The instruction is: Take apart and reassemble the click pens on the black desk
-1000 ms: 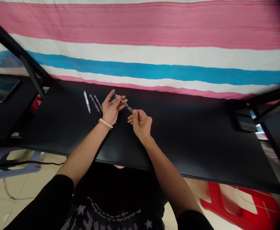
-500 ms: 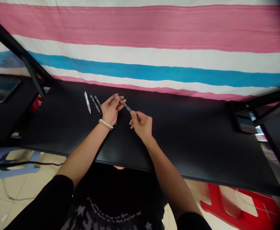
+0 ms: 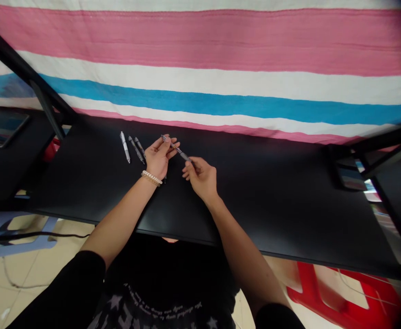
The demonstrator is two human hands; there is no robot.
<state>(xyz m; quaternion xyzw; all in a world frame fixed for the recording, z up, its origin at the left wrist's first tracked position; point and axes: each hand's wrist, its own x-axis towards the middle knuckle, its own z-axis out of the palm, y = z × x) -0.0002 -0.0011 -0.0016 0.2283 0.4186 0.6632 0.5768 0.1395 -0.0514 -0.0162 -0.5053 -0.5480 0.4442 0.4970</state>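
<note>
A slim grey pen (image 3: 183, 156) slants between my two hands above the black table (image 3: 272, 196). My left hand (image 3: 159, 155) pinches its upper end between thumb and fingers, the other fingers partly spread. At the lower end, my right hand (image 3: 202, 178) has its thumb and fingertips closed on the grip, hiding the tip. Left of my left hand lie a white pen (image 3: 125, 147) with a grey grip and two dark grey pens (image 3: 136, 150), the nearer one partly covered by the hand. A dark tip (image 3: 165, 180) of something shows below my left wrist.
Behind the table hangs a striped pink, white and blue cloth (image 3: 200, 82). Black metal frame bars (image 3: 46, 107) rise at both table ends. A phone-like dark slab (image 3: 8, 130) lies on the left neighbouring table. A red stool (image 3: 310, 288) and a blue-grey stool (image 3: 46, 226) stand below.
My right hand has shifted slightly left and up along the pen, and its fingers have changed position on the grip. My left hand is nearly still.
</note>
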